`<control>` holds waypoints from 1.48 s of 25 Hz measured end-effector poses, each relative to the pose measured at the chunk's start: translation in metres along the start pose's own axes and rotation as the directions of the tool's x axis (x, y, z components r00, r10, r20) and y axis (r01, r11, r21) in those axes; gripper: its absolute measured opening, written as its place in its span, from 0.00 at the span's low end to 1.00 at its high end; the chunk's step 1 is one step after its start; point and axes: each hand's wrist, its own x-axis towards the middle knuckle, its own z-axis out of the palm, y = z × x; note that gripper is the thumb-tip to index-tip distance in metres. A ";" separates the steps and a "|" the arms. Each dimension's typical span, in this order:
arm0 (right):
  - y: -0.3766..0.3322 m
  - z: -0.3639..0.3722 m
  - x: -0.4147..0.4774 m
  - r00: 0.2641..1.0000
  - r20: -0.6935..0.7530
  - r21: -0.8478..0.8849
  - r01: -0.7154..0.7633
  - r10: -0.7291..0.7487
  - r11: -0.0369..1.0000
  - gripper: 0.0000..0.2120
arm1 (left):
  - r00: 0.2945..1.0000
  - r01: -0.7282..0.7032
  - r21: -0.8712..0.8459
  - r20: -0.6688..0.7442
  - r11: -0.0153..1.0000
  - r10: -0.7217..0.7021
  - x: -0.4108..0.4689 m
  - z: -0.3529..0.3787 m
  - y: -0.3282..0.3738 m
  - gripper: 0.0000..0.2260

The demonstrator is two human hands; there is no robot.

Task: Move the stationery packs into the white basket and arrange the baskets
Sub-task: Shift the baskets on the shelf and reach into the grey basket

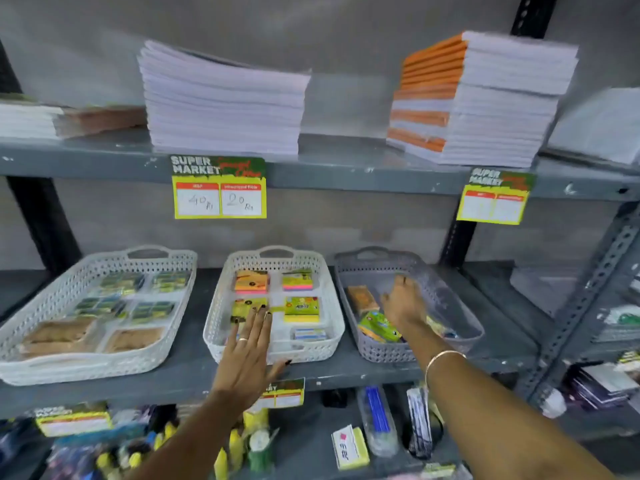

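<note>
A white basket stands in the middle of the grey shelf and holds several bright sticky-note packs. My left hand lies flat and open over its front left corner, fingers spread. To the right a grey basket holds a green pack and a brown pack. My right hand reaches into the grey basket, fingers down over the packs; whether it grips one is hidden. A larger white basket at the left holds green and brown packs.
The upper shelf carries stacks of white paper and orange-spined notebooks. Yellow price tags hang from its edge. The lower shelf is crowded with pens, bottles and small packs. A perforated metal upright stands at the right.
</note>
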 end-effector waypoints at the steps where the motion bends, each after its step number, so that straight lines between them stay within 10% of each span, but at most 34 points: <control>1: -0.004 0.009 0.010 0.999 0.040 0.000 -0.017 0.017 1.000 0.23 | 1.000 -0.009 0.014 -0.023 1.000 0.010 0.004 0.010 -0.001 0.37; 10: -0.027 0.128 0.086 0.970 0.158 0.010 -0.187 0.183 0.982 0.25 | 1.000 0.020 0.054 -0.003 0.998 -0.020 0.001 0.015 -0.005 0.38; 22: -0.047 0.077 0.083 0.983 0.041 -0.017 -0.178 0.178 0.984 0.31 | 1.000 0.026 0.071 -0.007 0.997 -0.026 0.004 0.011 0.001 0.37; 31: -0.226 0.057 0.018 0.963 0.014 0.211 0.259 -0.268 0.942 0.23 | 0.956 0.295 0.218 -0.061 0.930 -0.289 -0.052 -0.056 -0.163 0.40; 37: -0.341 0.119 -0.081 0.728 0.319 0.350 0.505 -0.607 0.789 0.30 | 0.934 0.342 0.223 0.027 0.913 -0.356 -0.085 -0.043 -0.214 0.41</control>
